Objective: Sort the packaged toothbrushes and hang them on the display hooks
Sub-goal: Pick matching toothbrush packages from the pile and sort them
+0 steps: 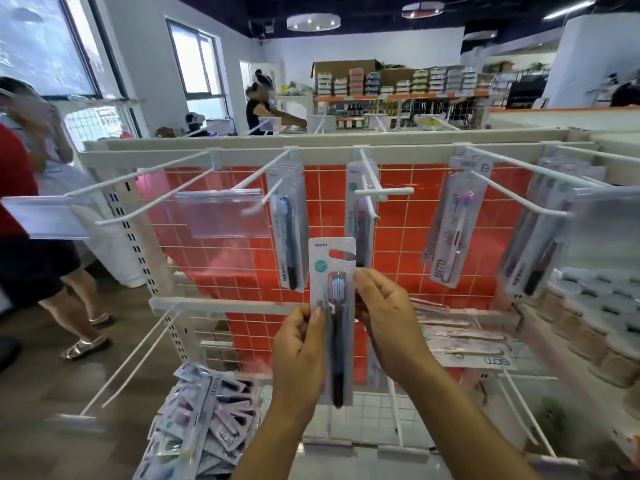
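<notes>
Shop w/ orange grid rack (pixel 242 271); both hands, left hand (pixel 298 355) & right hand (pixel 388 327), pinching upright toothbrush pack (pixel 334 306) below hook (pixel 372 188).

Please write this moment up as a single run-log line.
phase: hanging | held: toothbrush pack, upright | left hand: grips pack | right hand: grips pack | target: centre hook, not yet reached

Retail shop, display hooks (pixel 374 192) with packaged toothbrushes (pixel 289 233), stocked shelves (pixel 398 88)
</notes>
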The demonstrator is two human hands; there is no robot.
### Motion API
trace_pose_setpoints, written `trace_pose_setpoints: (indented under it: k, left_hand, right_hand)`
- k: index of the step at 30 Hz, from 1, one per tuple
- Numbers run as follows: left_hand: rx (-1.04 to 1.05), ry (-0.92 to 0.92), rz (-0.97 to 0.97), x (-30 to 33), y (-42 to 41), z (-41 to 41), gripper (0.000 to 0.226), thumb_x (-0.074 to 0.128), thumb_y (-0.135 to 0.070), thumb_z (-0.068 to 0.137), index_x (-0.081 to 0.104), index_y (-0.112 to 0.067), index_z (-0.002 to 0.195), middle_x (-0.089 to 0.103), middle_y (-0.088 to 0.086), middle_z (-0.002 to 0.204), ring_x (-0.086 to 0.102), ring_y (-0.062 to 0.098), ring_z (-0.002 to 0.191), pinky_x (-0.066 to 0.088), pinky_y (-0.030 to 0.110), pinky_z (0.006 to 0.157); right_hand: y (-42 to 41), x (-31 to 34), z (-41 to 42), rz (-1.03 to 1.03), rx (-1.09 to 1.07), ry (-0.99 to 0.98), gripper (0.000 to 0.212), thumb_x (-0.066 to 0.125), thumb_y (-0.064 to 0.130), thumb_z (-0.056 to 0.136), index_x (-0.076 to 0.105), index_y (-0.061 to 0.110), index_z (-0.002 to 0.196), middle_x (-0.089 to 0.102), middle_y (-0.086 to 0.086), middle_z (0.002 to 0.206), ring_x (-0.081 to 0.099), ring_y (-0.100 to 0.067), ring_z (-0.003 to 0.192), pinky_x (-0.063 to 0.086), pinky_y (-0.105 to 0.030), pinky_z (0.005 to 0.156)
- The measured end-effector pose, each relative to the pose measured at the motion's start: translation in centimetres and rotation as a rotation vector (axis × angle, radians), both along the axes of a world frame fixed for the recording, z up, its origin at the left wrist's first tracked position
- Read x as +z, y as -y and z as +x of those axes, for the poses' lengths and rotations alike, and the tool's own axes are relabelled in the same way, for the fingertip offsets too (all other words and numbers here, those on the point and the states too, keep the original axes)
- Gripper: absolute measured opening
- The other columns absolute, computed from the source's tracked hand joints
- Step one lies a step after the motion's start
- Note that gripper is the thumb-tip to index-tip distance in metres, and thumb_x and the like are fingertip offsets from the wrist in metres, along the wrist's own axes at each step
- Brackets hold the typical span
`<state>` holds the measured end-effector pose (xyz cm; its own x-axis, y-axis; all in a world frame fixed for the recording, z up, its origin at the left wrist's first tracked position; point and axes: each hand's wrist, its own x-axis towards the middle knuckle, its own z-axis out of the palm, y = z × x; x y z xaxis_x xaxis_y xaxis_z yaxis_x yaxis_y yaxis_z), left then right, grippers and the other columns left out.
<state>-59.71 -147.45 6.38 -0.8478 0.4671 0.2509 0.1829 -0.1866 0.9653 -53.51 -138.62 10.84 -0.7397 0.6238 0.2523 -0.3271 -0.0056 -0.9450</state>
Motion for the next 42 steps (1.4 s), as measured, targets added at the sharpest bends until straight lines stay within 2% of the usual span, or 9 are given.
trace_pose_setpoints:
  k: [3, 6, 11, 14, 19, 22, 24, 28, 42]
  left_hand:
    - [0.001, 0.001, 0.029, 0.3, 0.7, -0.8, 0.030, 0.049, -0.041, 0.086, 0.065, -0.016, 0.093, 0.066, -0.003, 0.075, 0.059, 0.013, 0.070, 0.051, 0.021, 0.063]
    - [0.032, -0.004, 0.072, 0.9, 1.5, -1.5, 0.023, 0.049, -0.034, 0.090, 0.064, -0.017, 0.089, 0.063, -0.005, 0.069, 0.054, 0.012, 0.066, 0.047, 0.018, 0.057]
    - [0.074, -0.083, 0.136, 2.4, 2.9, -2.5, 0.024, 0.046, -0.037, 0.086, 0.062, -0.019, 0.086, 0.060, -0.013, 0.063, 0.051, -0.002, 0.056, 0.045, 0.011, 0.052]
    - [0.117, -0.103, 0.150, 2.6, 3.4, -3.4, 0.019, 0.046, -0.029, 0.092, 0.061, -0.019, 0.085, 0.061, -0.017, 0.064, 0.054, -0.003, 0.057, 0.046, 0.011, 0.054]
    - [0.139, -0.139, 0.176, 2.2, 3.8, -3.9, 0.026, 0.047, -0.036, 0.085, 0.061, -0.014, 0.085, 0.062, -0.013, 0.066, 0.055, 0.002, 0.059, 0.046, 0.013, 0.054]
    - [0.181, -0.118, 0.187, 2.4, 4.0, -4.2, 0.021, 0.049, -0.040, 0.085, 0.062, -0.023, 0.085, 0.063, -0.010, 0.068, 0.054, 0.005, 0.060, 0.047, 0.019, 0.055]
    - [0.202, -0.103, 0.187, 2.9, 4.1, -4.5, 0.020, 0.049, -0.042, 0.084, 0.061, -0.027, 0.083, 0.060, -0.011, 0.064, 0.051, 0.004, 0.058, 0.045, 0.018, 0.052]
    - [0.196, -0.127, 0.169, 3.5, 4.1, -5.0, 0.025, 0.047, -0.044, 0.083, 0.059, -0.022, 0.080, 0.051, -0.010, 0.055, 0.041, 0.003, 0.047, 0.035, 0.016, 0.043]
    - [0.203, -0.103, 0.174, 4.4, 4.2, -5.0, 0.021, 0.049, -0.043, 0.082, 0.061, -0.027, 0.077, 0.052, -0.005, 0.060, 0.043, 0.011, 0.054, 0.037, 0.015, 0.046]
  right_hand:
    - [0.6, 0.0, -0.5, 0.081, 0.011, 0.014, 0.018, 0.055, 0.029, 0.086, 0.068, 0.020, 0.095, 0.073, 0.004, 0.097, 0.069, -0.012, 0.094, 0.056, -0.024, 0.079]
    - [1.3, 0.0, -0.9, 0.140, 0.026, 0.023, 0.015, 0.055, 0.016, 0.092, 0.068, 0.022, 0.096, 0.073, 0.008, 0.097, 0.068, -0.009, 0.095, 0.053, -0.019, 0.079]
    - [2.3, -0.5, -1.7, 0.200, 0.007, 0.055, 0.014, 0.057, 0.020, 0.091, 0.068, 0.021, 0.100, 0.071, 0.003, 0.098, 0.067, -0.011, 0.095, 0.054, -0.022, 0.080]
    - [2.8, -0.8, -1.9, 0.181, -0.001, 0.049, 0.013, 0.056, 0.016, 0.091, 0.068, 0.018, 0.097, 0.071, 0.005, 0.090, 0.067, -0.008, 0.087, 0.053, -0.018, 0.073]
    - [3.1, -1.4, -2.2, 0.165, -0.033, 0.073, 0.014, 0.054, 0.012, 0.093, 0.067, 0.015, 0.096, 0.071, 0.004, 0.086, 0.067, -0.007, 0.083, 0.052, -0.016, 0.070]
    - [3.0, -1.7, -2.3, 0.146, -0.044, 0.083, 0.014, 0.055, 0.013, 0.092, 0.068, 0.018, 0.093, 0.072, 0.004, 0.085, 0.067, -0.008, 0.080, 0.052, -0.018, 0.069]
    - [3.0, -1.9, -2.4, 0.141, -0.051, 0.094, 0.014, 0.055, 0.013, 0.092, 0.068, 0.019, 0.092, 0.072, 0.003, 0.084, 0.067, -0.009, 0.079, 0.052, -0.019, 0.068]
    - [2.9, -2.3, -2.5, 0.140, -0.051, 0.113, 0.014, 0.054, 0.014, 0.093, 0.067, 0.016, 0.092, 0.071, -0.001, 0.083, 0.067, -0.011, 0.076, 0.053, -0.020, 0.069]
    - [2.1, -3.1, -3.4, 0.137, -0.063, 0.141, 0.012, 0.055, 0.018, 0.091, 0.067, 0.015, 0.092, 0.071, -0.002, 0.083, 0.066, -0.015, 0.077, 0.054, -0.021, 0.069]
